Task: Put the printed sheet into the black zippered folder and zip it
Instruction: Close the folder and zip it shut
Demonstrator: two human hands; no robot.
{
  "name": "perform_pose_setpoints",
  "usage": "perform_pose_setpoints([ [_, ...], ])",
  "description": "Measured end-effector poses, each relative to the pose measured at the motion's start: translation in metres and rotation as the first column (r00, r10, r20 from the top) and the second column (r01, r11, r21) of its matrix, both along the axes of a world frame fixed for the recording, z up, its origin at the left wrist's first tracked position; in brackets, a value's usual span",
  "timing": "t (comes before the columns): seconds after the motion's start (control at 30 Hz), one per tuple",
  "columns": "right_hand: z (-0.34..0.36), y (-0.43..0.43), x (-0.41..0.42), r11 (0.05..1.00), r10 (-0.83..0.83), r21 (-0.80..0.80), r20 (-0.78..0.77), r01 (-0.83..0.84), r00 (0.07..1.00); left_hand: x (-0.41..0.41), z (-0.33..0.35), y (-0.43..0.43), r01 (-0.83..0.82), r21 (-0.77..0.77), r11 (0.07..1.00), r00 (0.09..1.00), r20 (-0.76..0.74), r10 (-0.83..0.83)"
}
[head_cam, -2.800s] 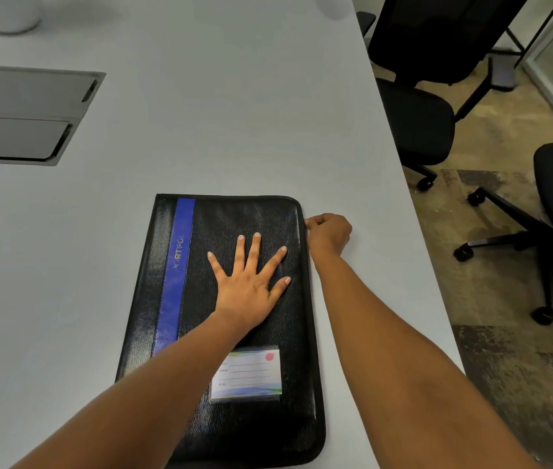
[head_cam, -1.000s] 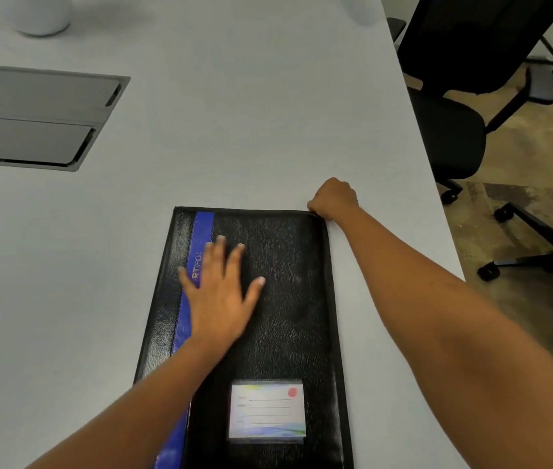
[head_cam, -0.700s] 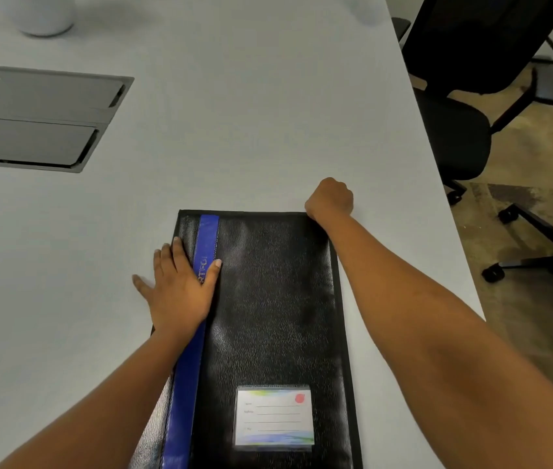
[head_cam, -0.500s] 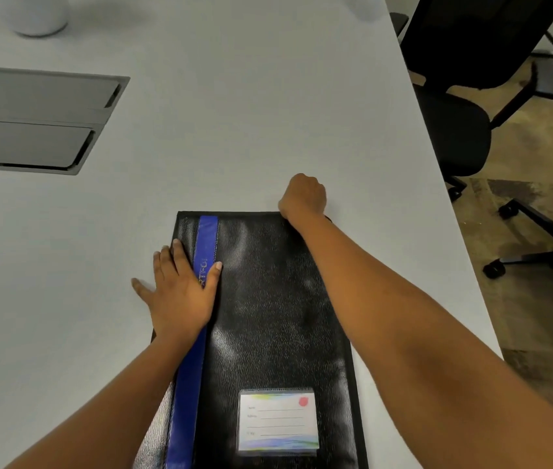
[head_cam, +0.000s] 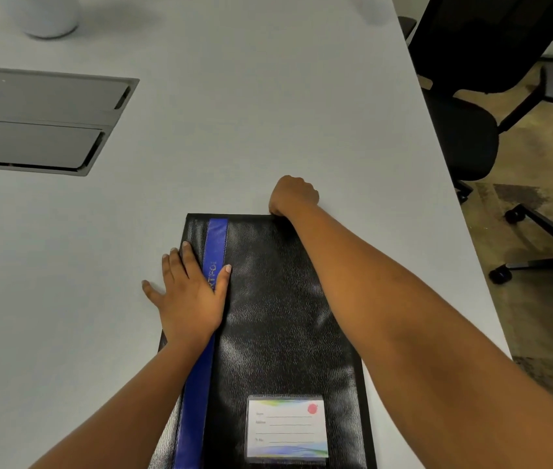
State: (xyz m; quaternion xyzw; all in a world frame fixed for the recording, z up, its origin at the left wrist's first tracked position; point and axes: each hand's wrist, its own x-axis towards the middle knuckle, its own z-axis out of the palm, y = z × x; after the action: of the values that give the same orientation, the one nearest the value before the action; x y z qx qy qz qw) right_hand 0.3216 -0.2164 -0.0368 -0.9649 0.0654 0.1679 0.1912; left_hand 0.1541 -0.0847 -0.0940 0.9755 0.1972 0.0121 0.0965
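The black zippered folder [head_cam: 278,299] lies closed and flat on the white table [head_cam: 234,96], with a blue stripe down its left side and a label window near its front end. My left hand [head_cam: 188,292] rests flat and spread on the folder's left edge, partly on the table. My right hand [head_cam: 293,196] is a closed fist at the folder's far edge, right of its middle, pinching something there; the zipper pull is hidden inside the fingers. The printed sheet is not in view.
A grey cable hatch [head_cam: 41,120] is set into the table at the left. A white vessel [head_cam: 50,15] stands at the far left. Black office chairs [head_cam: 464,106] stand beyond the table's right edge.
My right fist has slid from the folder's right side, round the far right corner, leftward along the far edge. My left hand moved from the folder's middle to its left edge.
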Motion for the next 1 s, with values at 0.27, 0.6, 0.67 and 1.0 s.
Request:
perform_pose_setpoints([
  [0.27, 0.009, 0.004, 0.001, 0.990, -0.101, 0.090, -0.120, 0.112, 0.988, 0.001, 0.001, -0.001, 0.000, 0.001, 1.000, 1.000, 0.001, 0.000],
  [0.6, 0.007, 0.039, -0.002, 0.916, -0.225, 0.288, -0.206, 0.279, 0.952, 0.000, 0.005, -0.001, 0.005, -0.059, 0.998, 1.000, 0.000, -0.005],
  [0.67, 0.008, 0.052, -0.002, 0.913, -0.223, 0.293, -0.227, 0.285, 0.948, 0.000, 0.005, -0.001, 0.006, -0.061, 0.998, 1.000, 0.003, -0.006],
  [1.0, 0.006, 0.107, -0.003, 0.945, -0.078, 0.285, -0.286, 0.162, 0.955, -0.001, 0.004, 0.000, 0.014, -0.058, 0.998, 0.999, -0.041, -0.016],
])
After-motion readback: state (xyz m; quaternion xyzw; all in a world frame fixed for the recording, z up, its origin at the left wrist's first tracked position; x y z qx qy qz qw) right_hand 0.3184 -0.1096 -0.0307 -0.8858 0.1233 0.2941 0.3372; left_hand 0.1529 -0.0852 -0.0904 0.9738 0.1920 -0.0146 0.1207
